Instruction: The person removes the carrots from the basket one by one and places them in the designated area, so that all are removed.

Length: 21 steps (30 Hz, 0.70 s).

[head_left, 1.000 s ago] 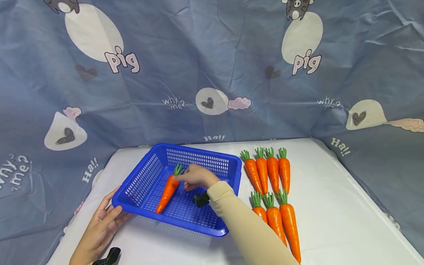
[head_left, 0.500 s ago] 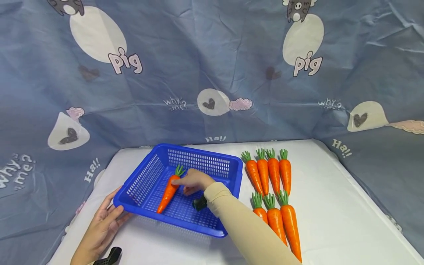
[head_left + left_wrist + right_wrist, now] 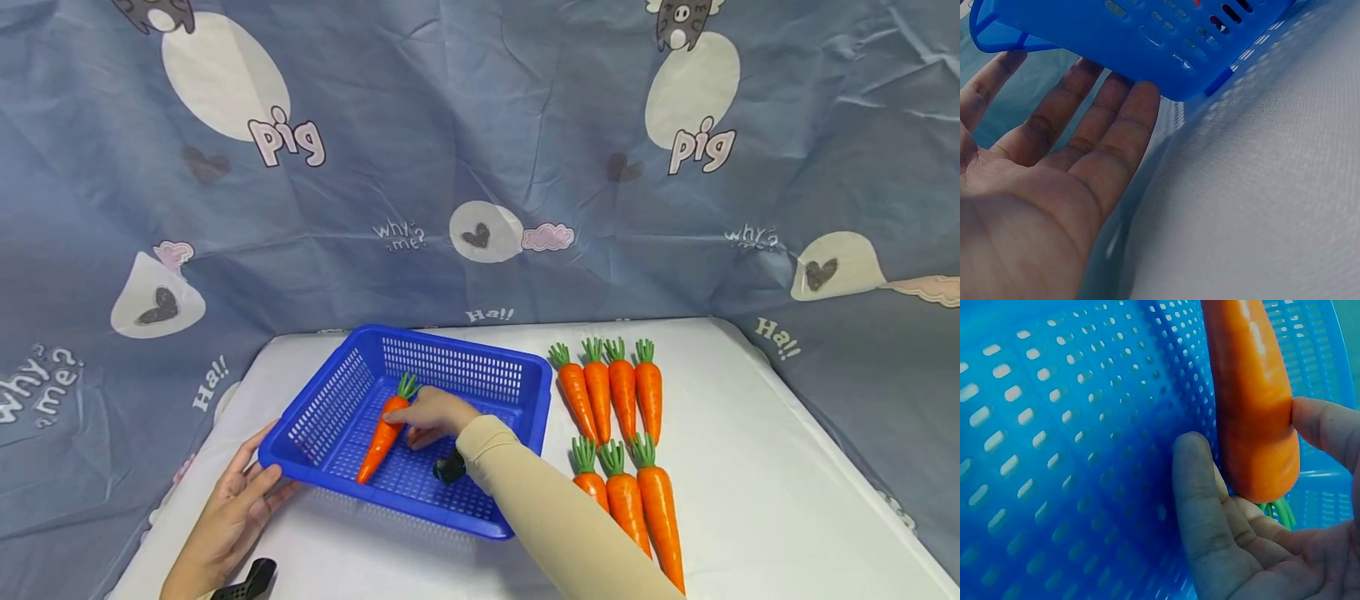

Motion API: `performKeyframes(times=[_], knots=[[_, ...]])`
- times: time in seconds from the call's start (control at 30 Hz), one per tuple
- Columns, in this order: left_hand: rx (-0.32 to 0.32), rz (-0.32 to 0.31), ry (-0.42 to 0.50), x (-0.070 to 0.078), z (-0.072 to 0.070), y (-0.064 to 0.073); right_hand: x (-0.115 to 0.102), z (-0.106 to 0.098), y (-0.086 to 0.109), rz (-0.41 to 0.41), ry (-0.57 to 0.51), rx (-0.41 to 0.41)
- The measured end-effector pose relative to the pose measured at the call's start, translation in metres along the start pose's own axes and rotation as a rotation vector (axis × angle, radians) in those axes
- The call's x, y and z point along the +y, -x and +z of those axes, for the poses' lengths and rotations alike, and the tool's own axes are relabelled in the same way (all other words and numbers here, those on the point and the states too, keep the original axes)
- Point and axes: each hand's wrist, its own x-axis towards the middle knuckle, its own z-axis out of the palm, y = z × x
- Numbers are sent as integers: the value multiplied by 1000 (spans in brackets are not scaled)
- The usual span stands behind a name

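A blue plastic basket with perforated walls stands on the white surface. One orange carrot with a green top lies slanted inside it. My right hand reaches into the basket and pinches this carrot near its leafy end. In the right wrist view the thumb presses one side of the carrot, and the other fingers lie at its opposite side and end. My left hand is at the basket's near left corner, thumb by the rim. Its fingers extend fairly straight against the basket's underside and wall.
Right of the basket, several carrots lie in two rows on the white tablecloth, a far row and a near row. My right sleeve overlaps part of the near row. A blue printed curtain hangs behind.
My right hand has slid slightly down along the carrot, away from its green top. The carrot stays in place in the basket. My left hand keeps its position at the corner.
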Motion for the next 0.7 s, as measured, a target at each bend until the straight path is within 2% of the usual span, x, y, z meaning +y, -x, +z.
performKeyframes(times=[0.5,0.7], knots=[[5,-15,26,-1,4,-3,-2,4,0,34,14,44],[19,-11,12,-1,2,-3,-2,8,-7,27,-11,69]])
